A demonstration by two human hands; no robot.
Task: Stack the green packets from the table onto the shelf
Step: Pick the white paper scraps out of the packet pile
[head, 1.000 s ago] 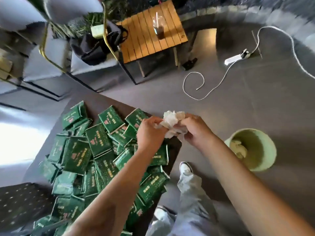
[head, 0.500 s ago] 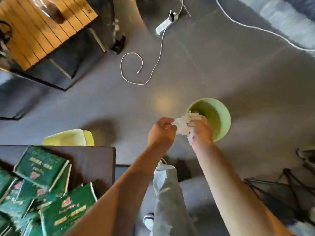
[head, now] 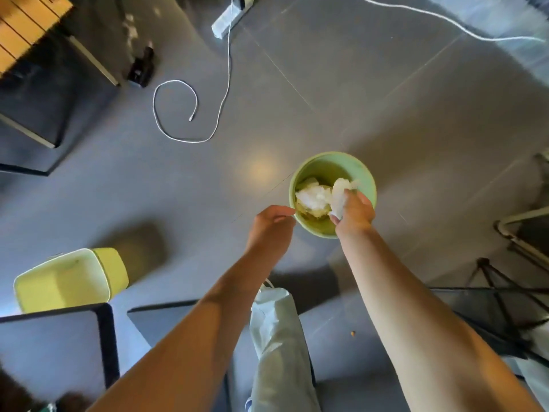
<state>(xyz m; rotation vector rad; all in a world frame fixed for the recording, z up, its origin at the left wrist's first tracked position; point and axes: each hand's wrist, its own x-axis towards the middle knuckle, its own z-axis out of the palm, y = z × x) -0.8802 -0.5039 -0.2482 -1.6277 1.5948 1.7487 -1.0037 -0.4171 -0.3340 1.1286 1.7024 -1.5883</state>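
Dark, black-edged table [head: 59, 337] at lower left -- only a blurred sliver of green packet [head: 49, 408] visible at the frame's bottom edge.

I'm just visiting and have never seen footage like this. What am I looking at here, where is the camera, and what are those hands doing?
There is no machine here: a person wears a camera on the head, so the picture looks down along both bare arms to the floor.

The right hand grips a crumpled white wad over a round green bin that stands on the grey floor and already holds similar white scraps. The left hand is beside the bin's near rim, fingers loosely curled, holding nothing.

Around them: a yellow-green bucket lies on its side at the left, a white cable curls on the floor, and a dark table corner shows at the bottom left. The light-grey shape between the arms is the person's trouser leg.

The green packets of the task barely show in this picture.
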